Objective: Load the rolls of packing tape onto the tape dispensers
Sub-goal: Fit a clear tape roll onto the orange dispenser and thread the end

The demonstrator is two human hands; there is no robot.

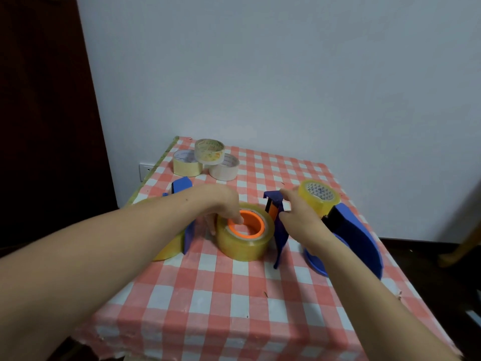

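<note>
"Tape roll (244, 242), where is it?"

"Centre of the frame, flat on the counter (208, 295), round the orange hub (256, 227) of the blue dispenser (281, 241). My left hand (221, 204) pinches its wall, one finger hooked inside the hub, the others down the outside. My right hand (299, 214) grips the dispenser's head, just right of the roll."

"What could spoil it?"

"I can't tell whether the roll is fully down. If I press on one side only, I'd expect it to cock and jam on the hub. The cloth may let the dispenser skid out of my right hand. The head is likely where the cutter sits, so a slip could nick my fingers. And if the roll is on the wrong way round, the tape would feed sticky side out."
</note>
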